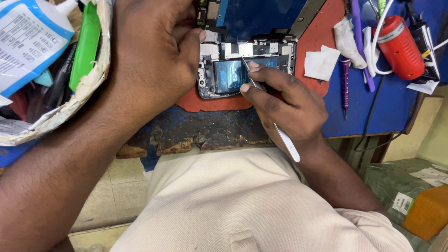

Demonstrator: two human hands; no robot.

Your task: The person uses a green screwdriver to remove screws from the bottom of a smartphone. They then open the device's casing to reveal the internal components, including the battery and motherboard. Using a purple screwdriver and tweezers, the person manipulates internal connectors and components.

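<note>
Right hand (284, 105) pinching tweezers (270, 114) over opened phone (242, 70), left hand (154, 51) gripping its edge, red tool (399, 46) nearby

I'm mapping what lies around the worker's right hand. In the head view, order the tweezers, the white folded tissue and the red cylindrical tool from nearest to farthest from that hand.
1. Tweezers: held in the right hand.
2. White folded tissue: on the red mat, just up and right.
3. Red cylindrical tool: far right, on the blue bench top.
</note>
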